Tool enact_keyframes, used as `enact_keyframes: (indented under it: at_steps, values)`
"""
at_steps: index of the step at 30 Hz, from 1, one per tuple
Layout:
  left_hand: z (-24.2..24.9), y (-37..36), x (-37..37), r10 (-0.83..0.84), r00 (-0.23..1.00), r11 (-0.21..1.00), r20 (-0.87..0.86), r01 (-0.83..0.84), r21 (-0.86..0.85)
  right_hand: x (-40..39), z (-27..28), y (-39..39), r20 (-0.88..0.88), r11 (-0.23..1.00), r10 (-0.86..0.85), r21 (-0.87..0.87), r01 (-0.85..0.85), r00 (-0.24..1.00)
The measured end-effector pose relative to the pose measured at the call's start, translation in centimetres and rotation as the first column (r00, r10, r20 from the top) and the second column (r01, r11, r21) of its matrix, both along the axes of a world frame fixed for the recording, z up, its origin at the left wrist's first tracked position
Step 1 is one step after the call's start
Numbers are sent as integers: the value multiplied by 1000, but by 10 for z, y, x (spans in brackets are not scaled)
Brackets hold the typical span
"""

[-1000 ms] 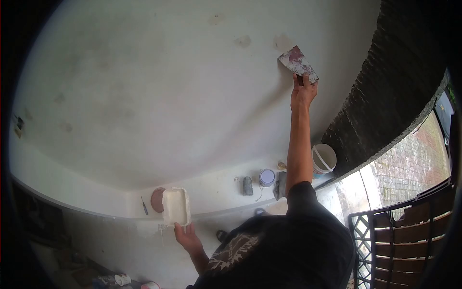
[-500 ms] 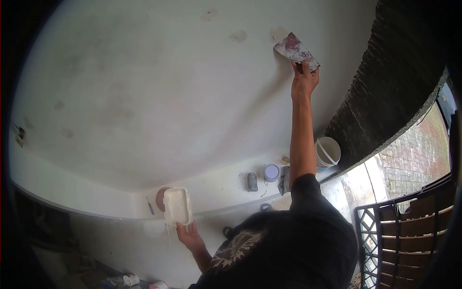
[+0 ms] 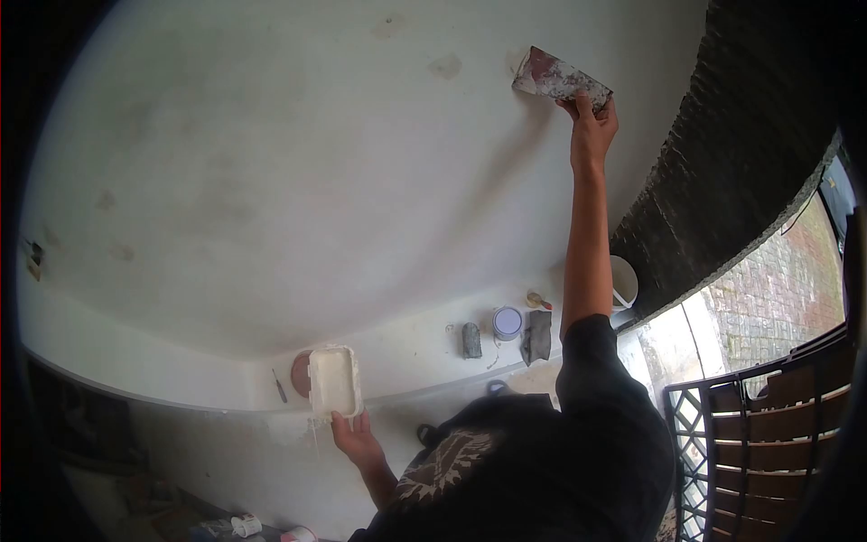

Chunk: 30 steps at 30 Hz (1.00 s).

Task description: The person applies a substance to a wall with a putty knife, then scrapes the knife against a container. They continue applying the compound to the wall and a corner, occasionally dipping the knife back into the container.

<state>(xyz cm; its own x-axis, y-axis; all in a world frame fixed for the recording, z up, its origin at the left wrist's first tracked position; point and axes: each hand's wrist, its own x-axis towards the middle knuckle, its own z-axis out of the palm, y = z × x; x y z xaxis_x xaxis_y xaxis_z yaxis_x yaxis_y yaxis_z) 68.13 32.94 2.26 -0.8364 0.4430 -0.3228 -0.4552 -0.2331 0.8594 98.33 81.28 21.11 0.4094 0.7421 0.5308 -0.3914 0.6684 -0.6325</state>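
My right hand [image 3: 592, 128] is closed on the edge of a flat rectangular scraper [image 3: 562, 81], smeared with white and dark red. Its far edge rests on or close to the pale wall [image 3: 298, 172], beside a beige filler patch [image 3: 516, 60] that it partly covers. More beige patches [image 3: 444, 67] dot the wall to the left. Low on the left, my left hand [image 3: 358, 441] grips the near end of a shallow tray [image 3: 358, 384] coated with cream-white paste. A thin drip hangs below the tray. My left fingers are partly hidden under it.
On the ledge stand a tin with a lavender top [image 3: 508, 322], a grey block [image 3: 471, 341], a grey cloth [image 3: 536, 338] and a brush [image 3: 538, 301]. A white bucket [image 3: 624, 282] is partly behind my right arm. A slatted bench-like frame [image 3: 777, 461] stands at right.
My right hand has moved right and slightly up, and the scraper has turned flatter, uncovering the cloth and brush. The tray in my left hand has barely shifted.
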Motion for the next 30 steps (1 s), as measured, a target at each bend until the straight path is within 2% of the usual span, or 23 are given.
enact_keyframes:
  at_steps: [5, 8, 12, 14, 15, 17, 18, 20, 21, 23, 24, 25, 27, 30]
  values:
    - [3, 1, 1, -4, 1000, 1000, 3, 4, 24, 14, 14, 6, 164, 997, 6, 77, -19, 986]
    - [2, 3, 2, -17, 1000, 999, 12, 16, 35, 16, 22, 5, 262, 998, 3, 56, -18, 965]
    - [5, 8, 1, -20, 1000, 1000, -16, 20, -1, 15, 28, -3, 243, 990, 87, 83, -110, 966]
    - [10, 9, 4, -5, 1000, 1000, -14, 5, -3, 14, 24, -16, 100, 992, 99, 69, -107, 990]
    - [11, 9, 5, 6, 1000, 1000, -10, -6, -12, 10, 22, -25, 101, 991, 108, 73, -116, 989]
    - [11, 7, 3, 15, 1000, 1000, -11, -15, -7, 0, 18, -45, -13, 987, -87, 134, 88, 996]
    - [10, 5, 2, 13, 1000, 1000, -14, -13, -7, -7, 16, -55, -12, 987, -82, 135, 82, 997]
    - [9, 0, -1, 12, 1000, 1000, -2, -12, -2, -25, 15, -71, 77, 908, -409, 137, 397, 909]
    - [9, -2, -2, 7, 1000, 1000, 7, -7, 2, -32, 13, -74, 76, 908, -409, 137, 397, 909]
    - [9, -3, -4, 12, 1000, 1000, 0, -12, 1, -45, 5, -76, 239, 718, -695, 277, 638, 678]
    - [10, -4, -6, 19, 1000, 1000, -7, -19, -3, -50, 3, -74, 290, 602, -798, 406, 688, 527]
    - [10, -6, -9, 17, 1000, 1000, -10, -17, -2, -57, 1, -73, 289, 600, -800, 404, 690, 526]
    - [9, -8, -14, 18, 1000, 1000, -16, -18, -2, -74, -4, -71, 318, 528, -849, 476, 703, 422]
    - [10, -10, -17, 18, 999, 1000, -45, -18, 18, -89, -19, -62, 341, 523, -852, 517, 677, 397]
